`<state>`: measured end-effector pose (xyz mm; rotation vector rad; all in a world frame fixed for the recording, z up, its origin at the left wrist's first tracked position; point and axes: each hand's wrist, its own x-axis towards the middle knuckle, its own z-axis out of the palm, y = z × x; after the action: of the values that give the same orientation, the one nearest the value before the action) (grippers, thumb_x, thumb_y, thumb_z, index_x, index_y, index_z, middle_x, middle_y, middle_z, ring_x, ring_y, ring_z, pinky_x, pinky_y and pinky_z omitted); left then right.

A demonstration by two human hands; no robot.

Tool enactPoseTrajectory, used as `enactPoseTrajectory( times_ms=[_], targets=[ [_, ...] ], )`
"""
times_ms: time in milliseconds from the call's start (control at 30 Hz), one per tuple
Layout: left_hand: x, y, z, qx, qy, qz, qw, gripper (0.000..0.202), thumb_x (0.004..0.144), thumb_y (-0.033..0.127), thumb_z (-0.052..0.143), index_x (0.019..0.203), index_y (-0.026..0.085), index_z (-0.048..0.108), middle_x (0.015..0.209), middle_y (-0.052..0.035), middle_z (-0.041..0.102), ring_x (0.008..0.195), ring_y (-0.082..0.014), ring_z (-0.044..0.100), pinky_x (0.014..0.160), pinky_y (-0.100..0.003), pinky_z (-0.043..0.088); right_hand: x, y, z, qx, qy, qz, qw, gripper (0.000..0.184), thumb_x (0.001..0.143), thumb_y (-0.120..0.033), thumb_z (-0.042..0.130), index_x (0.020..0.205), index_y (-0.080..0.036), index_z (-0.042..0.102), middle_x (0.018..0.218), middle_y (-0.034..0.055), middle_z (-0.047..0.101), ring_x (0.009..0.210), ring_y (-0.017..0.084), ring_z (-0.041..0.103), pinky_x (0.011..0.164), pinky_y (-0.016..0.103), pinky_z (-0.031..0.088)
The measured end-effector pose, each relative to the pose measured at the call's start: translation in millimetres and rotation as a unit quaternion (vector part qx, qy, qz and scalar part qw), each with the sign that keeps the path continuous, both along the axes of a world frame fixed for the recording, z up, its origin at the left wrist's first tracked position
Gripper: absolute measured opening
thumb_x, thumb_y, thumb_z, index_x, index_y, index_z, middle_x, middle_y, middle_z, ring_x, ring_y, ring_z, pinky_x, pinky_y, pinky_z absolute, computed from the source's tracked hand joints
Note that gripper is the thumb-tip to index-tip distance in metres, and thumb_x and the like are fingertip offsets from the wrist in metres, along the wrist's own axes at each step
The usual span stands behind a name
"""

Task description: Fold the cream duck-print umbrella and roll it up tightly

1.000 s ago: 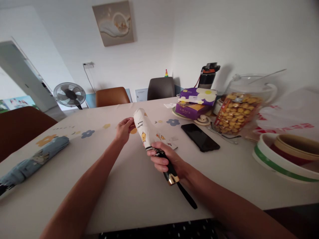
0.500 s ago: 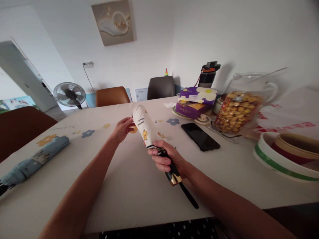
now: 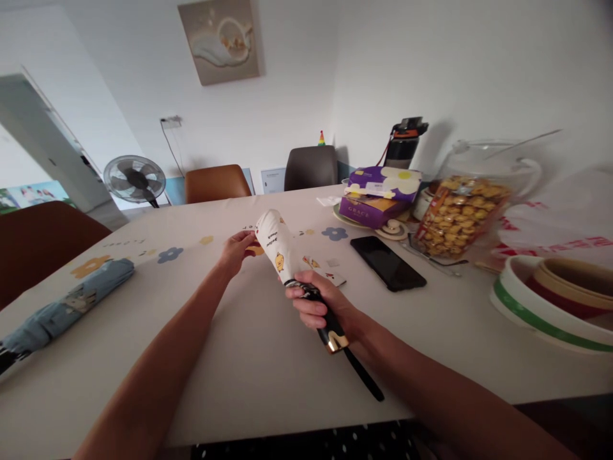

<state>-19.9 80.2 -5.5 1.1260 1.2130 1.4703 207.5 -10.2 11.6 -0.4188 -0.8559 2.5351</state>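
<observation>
A folded white umbrella (image 3: 276, 244) with yellow duck prints and lettering tilts above the table, its top pointing away from me. My right hand (image 3: 318, 300) is wrapped round its lower end and black handle, which ends in a gold-coloured cap. From the handle hangs a black wrist strap (image 3: 364, 377). At the far end, the fingers of my left hand (image 3: 238, 251) are drawn together against the umbrella's left edge; the exact bit of fabric in them is hard to make out. A printed white flap (image 3: 330, 273) shows to the umbrella's right, partly hidden by my right hand.
A blue folded umbrella (image 3: 71, 306) lies at the left. To the right are a black phone (image 3: 387, 263), glasses (image 3: 438, 259), purple boxes (image 3: 366, 211), a snack-filled pitcher (image 3: 462, 214), a dark bottle (image 3: 403, 147) and bowls (image 3: 522, 313). Chairs (image 3: 218, 183) stand beyond the table.
The top of the white umbrella has dropped slightly, and more of the printed flap shows at its right. Both hands keep nearly the same places. The whole view has shifted a little.
</observation>
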Motion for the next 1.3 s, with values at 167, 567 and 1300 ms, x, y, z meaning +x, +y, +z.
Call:
enactPoseTrajectory(
  times_ms=[167,567,1300],
  targets=[
    [2,1,6.4,0.015,-0.061,0.026,0.998,0.033,0.059,0.038,0.074,0.079,0.015,0.060,0.075,-0.0016,0.059,0.057,-0.0084,0.054,0.045,-0.019,0.038,1,-1,1.2,0.017,0.000,-0.018,1.000,0.026,0.083,-0.035,0.047,0.064,-0.018,0.040,0.040,-0.0097,0.029,0.029,0.004,0.021,0.029,0.015,0.030],
    [10,-4,-7.6,-0.013,-0.034,-0.001,0.999,0.032,0.055,0.035,0.075,0.070,0.017,0.055,0.066,0.0000,0.060,0.061,-0.0110,0.058,0.045,-0.017,0.037,0,-5,4.1,0.034,-0.051,-0.015,0.998,0.027,0.082,-0.036,0.048,0.064,-0.017,0.042,0.038,-0.0090,0.031,0.030,0.004,0.027,0.033,0.014,0.032],
    [76,-27,19.4,-0.120,-0.160,-0.077,0.977,0.032,0.065,0.031,0.071,0.087,0.011,0.061,0.085,-0.0143,0.065,0.083,-0.0267,0.062,0.073,-0.038,0.052,-15,-14,-1.7,0.149,-0.345,-0.168,0.911,0.020,0.075,-0.029,0.059,0.066,-0.018,0.044,0.035,-0.0005,0.049,0.025,0.014,0.046,0.025,0.022,0.035]
  ],
)
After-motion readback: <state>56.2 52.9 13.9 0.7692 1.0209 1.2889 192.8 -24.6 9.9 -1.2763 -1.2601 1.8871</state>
